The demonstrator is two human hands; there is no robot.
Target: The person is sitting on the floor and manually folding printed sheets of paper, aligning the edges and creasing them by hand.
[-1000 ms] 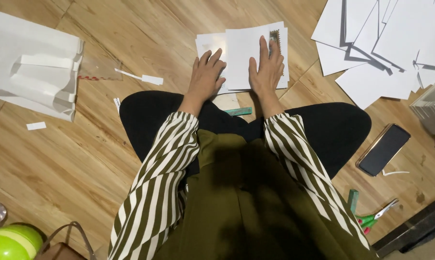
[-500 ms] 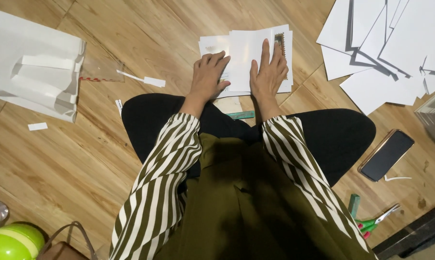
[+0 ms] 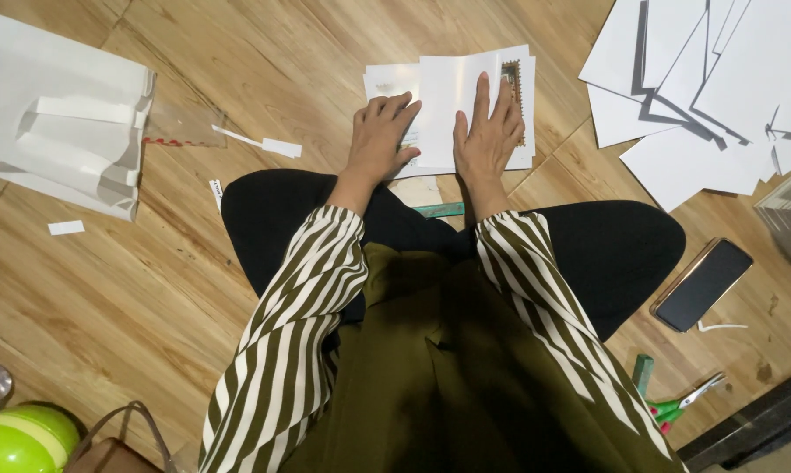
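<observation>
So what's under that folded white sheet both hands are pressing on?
Under the folded white sheet lies another white sheet, its edges showing at left, and a card with a patterned border peeking out at right. The left hand and right hand cover the rest.

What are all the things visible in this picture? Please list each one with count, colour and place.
folded sheet: one, white, on the floor under both hands
paper pile: many sheets, white, top right
paper bags: a stack, white, top left
paper scraps: a few, white, on the floor at left
phone: one, black, on the floor at right
scissors: one pair, green handles, bottom right
ruler: one, green, partly hidden between the knees
round thing: one, lime green, bottom left corner
floor: wood, light brown
left hand: flat on the sheet
right hand: flat on the sheet
</observation>
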